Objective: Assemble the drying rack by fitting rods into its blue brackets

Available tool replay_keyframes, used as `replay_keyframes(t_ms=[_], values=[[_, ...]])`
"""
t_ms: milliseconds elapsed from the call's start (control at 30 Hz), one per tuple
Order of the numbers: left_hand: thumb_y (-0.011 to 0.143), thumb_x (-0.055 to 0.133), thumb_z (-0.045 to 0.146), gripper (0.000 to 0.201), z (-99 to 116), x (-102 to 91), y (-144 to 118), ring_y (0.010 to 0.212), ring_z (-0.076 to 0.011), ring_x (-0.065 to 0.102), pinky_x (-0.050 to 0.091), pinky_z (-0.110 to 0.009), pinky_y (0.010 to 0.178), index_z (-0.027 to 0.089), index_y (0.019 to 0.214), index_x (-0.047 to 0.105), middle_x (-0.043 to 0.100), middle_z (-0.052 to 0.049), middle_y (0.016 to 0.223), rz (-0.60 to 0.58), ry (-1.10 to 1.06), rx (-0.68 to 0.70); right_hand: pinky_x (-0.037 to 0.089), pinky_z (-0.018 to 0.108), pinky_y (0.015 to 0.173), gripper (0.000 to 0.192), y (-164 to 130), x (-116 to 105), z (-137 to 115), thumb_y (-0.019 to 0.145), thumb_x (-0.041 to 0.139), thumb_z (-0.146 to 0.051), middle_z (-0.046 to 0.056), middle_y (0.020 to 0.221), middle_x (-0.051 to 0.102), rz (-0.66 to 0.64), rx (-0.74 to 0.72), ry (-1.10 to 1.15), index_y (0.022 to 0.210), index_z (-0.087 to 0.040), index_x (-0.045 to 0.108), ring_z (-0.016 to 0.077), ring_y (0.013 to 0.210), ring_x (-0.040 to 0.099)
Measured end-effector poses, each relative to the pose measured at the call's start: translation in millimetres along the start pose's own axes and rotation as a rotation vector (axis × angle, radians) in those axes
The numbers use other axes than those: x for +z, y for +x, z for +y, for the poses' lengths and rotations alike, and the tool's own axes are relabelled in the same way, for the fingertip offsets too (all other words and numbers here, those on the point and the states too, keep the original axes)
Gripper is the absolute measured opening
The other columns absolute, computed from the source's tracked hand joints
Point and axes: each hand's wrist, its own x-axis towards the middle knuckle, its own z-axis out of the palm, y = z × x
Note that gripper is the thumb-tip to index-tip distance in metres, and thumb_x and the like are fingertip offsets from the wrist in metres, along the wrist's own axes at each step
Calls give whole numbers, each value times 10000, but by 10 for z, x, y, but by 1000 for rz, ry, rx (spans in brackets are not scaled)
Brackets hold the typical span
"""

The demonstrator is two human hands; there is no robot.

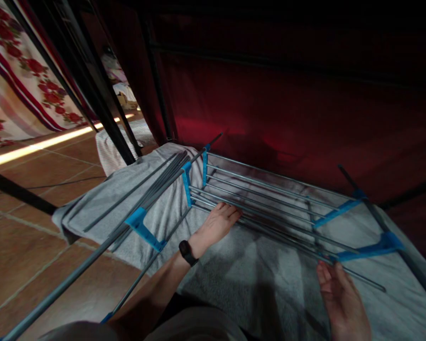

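A rack frame of thin grey metal tubes [270, 182] joined by blue plastic brackets [187, 184] lies across a grey blanket [227, 279]. My left hand [218, 219], with a black watch on the wrist, is closed over the nearest tubes at mid-length, its fingertips partly hidden. Near the right end, my right hand [342, 298] is palm up, fingers and thumb pinched at a metal tube [365, 280] just beside the lower blue bracket [371, 251]. That tube's end sticks out past the bracket. A thicker side pole [71, 274] runs to the lower left.
Several loose grey tubes [156, 184] lie bundled on the blanket at left. Behind the rack hangs a dark red cloth [270, 104] on a dark metal frame [156, 85]. A floral curtain [31, 71] hangs above the tiled floor [24, 255] at left.
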Motion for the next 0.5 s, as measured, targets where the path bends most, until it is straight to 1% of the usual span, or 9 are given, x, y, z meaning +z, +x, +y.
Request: replay_keyframes(t_ms=[67,100,200,267,333,367,500], values=[[1012,429,177,311,32,9,-47,942,-196,578,407,-350,833,188,1300,547,646,-72,1044,-9,-10,16,537,336,1011,192,39,-42,40,713,799,-345,29,1005,714,29,67,35,866,-270,710,184,994,686],[1015,427,184,287,50,19,-73,927,-193,576,405,-346,820,187,1270,559,643,-69,1028,-17,-11,19,540,336,1005,186,59,-64,66,711,801,-355,24,970,710,48,90,44,847,-270,706,179,959,689],[1027,423,268,206,98,61,-141,859,-188,559,395,-341,784,189,1085,605,626,-52,944,-42,-8,29,540,338,1005,174,97,-125,155,707,809,-378,13,882,695,68,141,60,792,-281,692,169,879,687],[1025,428,360,246,121,91,-167,845,-190,550,391,-342,781,190,988,603,612,-50,917,-46,-4,53,519,324,1033,166,102,-164,219,713,806,-374,7,886,695,50,161,52,792,-286,690,160,889,685],[1018,435,396,271,134,118,-177,844,-191,545,389,-344,782,189,949,596,605,-52,910,-50,8,89,494,328,1067,165,102,-205,280,712,804,-345,-1,923,700,32,162,37,815,-282,692,159,925,686],[1019,438,381,259,136,130,-177,844,-192,544,389,-345,780,189,946,596,604,-53,908,-57,16,105,485,345,1081,171,105,-226,311,709,802,-328,-1,947,703,22,159,23,832,-279,694,165,946,687],[1003,470,212,139,132,172,-180,874,-188,550,397,-343,810,187,1006,607,614,-58,935,-104,38,150,474,453,1094,198,147,-305,430,687,791,-295,21,1001,715,-4,128,-55,861,-269,699,213,1006,688]])
